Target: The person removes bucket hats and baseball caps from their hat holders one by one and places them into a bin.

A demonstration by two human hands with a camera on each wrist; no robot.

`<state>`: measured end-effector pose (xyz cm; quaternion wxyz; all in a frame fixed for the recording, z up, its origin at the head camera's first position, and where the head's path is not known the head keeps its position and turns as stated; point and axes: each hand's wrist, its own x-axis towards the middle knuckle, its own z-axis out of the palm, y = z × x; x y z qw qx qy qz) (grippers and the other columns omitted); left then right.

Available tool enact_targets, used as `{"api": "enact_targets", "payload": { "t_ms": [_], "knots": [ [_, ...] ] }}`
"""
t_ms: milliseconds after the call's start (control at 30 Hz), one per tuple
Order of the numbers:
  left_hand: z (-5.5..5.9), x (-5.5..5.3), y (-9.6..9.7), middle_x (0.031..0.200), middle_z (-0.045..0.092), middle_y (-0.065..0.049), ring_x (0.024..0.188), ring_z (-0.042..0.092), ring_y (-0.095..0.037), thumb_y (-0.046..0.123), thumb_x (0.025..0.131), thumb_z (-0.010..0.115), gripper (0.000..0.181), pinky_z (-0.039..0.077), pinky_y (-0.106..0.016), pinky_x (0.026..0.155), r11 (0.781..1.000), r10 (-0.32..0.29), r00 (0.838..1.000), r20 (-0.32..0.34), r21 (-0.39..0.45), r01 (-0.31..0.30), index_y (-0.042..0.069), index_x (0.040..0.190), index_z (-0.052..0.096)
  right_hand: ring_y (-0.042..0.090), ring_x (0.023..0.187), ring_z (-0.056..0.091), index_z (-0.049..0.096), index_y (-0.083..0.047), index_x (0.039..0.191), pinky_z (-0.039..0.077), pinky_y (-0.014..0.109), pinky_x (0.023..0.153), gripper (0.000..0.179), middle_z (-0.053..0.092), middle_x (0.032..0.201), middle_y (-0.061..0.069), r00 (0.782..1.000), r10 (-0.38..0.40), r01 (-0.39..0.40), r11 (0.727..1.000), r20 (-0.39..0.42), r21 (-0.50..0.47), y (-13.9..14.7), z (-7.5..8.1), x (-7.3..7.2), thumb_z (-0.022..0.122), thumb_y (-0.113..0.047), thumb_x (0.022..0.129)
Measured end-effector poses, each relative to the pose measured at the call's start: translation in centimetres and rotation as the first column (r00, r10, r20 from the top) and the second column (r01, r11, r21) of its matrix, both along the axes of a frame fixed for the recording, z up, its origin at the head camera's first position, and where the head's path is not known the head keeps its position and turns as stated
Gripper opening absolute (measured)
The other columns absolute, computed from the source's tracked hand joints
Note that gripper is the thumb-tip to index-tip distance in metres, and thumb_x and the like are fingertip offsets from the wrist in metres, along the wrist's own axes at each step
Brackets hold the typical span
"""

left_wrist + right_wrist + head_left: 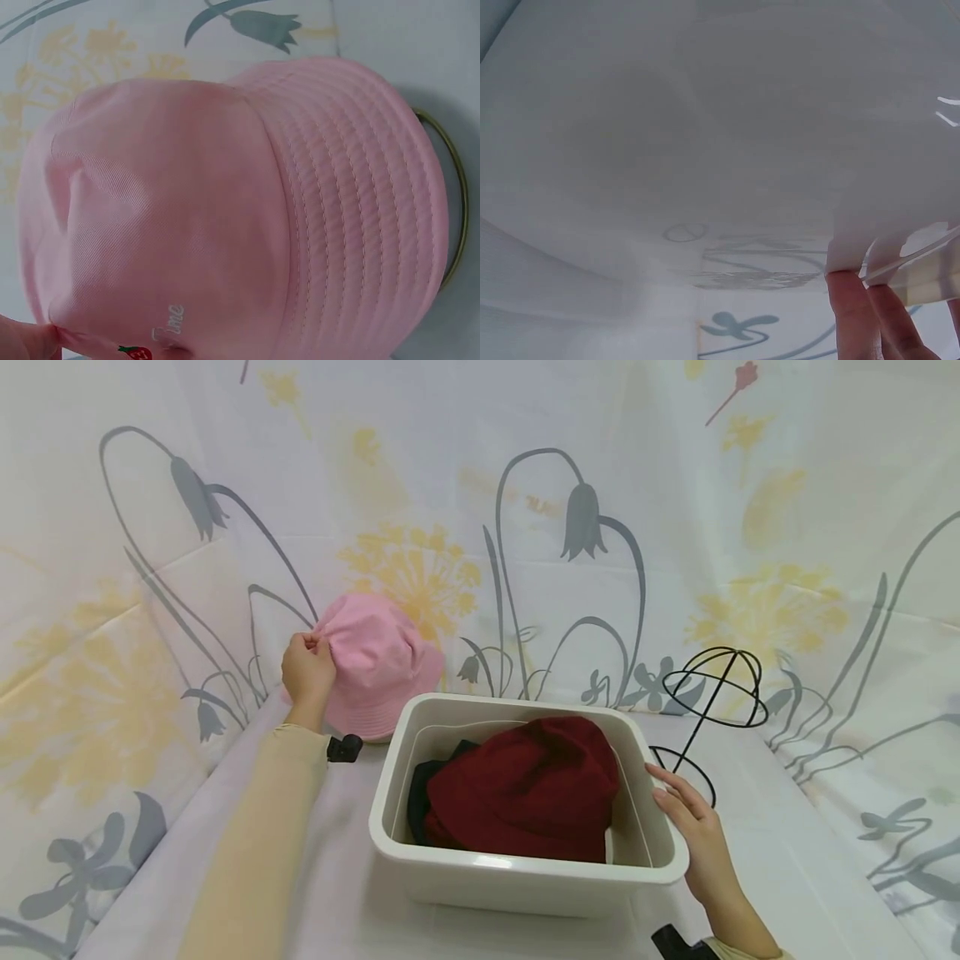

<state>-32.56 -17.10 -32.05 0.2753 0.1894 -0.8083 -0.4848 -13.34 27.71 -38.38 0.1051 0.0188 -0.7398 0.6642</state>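
Note:
At the left, my left hand point(309, 670) pinches the crown of a pink bucket hat point(378, 664) between thumb and fingertips. Close up in the left wrist view, this pink hat point(172, 202) shows stitched brim rows, white lettering and a small red embroidered motif. A brass-coloured wire ring point(459, 217) shows past its brim. My right hand point(697, 835) rests with fairly straight fingers against the right side of a white plastic bin point(517, 887). Inside the bin lies a dark red hat point(525, 785), partly over a dark green or black cloth item point(422, 797).
A black wire hat stand point(703, 718) stands behind the bin on the right, its round base partly hidden by the bin. White cloth covers the table point(337, 877). A flower-printed curtain point(450, 468) hangs along the back and sides.

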Motion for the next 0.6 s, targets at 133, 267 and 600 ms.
{"api": "enact_targets", "payload": {
  "t_ms": [133, 267, 600],
  "knots": [
    [0.3, 0.2, 0.2, 0.105, 0.059, -0.017, 0.101, 0.055, -0.032, 0.016, 0.098, 0.045, 0.023, 0.040, -0.042, 0.088, 1.000, -0.002, 1.000, -0.006, -0.028, 0.002, -0.002, 0.109, 0.053, 0.008, 0.097, 0.058, 0.050, -0.006, 0.132, 0.050, 0.027, 0.073, 0.037, 0.059, 0.111, -0.010, 1.000, 0.003, -0.003, 1.000, 0.002, 0.002, 0.0, 0.0, 0.0, 0.049, -0.021, 0.097],
    [0.9, 0.4, 0.2, 0.109, 0.060, -0.018, 0.103, 0.054, -0.034, 0.017, 0.098, 0.045, 0.022, 0.039, -0.044, 0.089, 0.998, -0.009, 1.000, -0.011, -0.064, 0.009, 0.000, 0.108, 0.052, 0.008, 0.097, 0.058, 0.050, -0.006, 0.132, 0.050, 0.027, 0.073, 0.037, 0.058, 0.111, -0.010, 1.000, -0.001, 0.001, 1.000, 0.003, 0.008, 0.1, 0.1, 0.0, 0.049, -0.021, 0.097],
    [2.8, 0.5, -0.2, 0.108, 0.062, -0.016, 0.103, 0.056, -0.032, 0.018, 0.098, 0.044, 0.023, 0.039, -0.042, 0.089, 0.994, -0.020, 0.999, -0.034, -0.109, 0.016, -0.001, 0.108, 0.054, 0.008, 0.098, 0.058, 0.050, -0.006, 0.132, 0.050, 0.027, 0.073, 0.038, 0.059, 0.112, -0.010, 1.000, 0.008, -0.008, 1.000, 0.000, 0.009, 0.0, 0.1, 0.0, 0.049, -0.021, 0.098]
  ]
}}
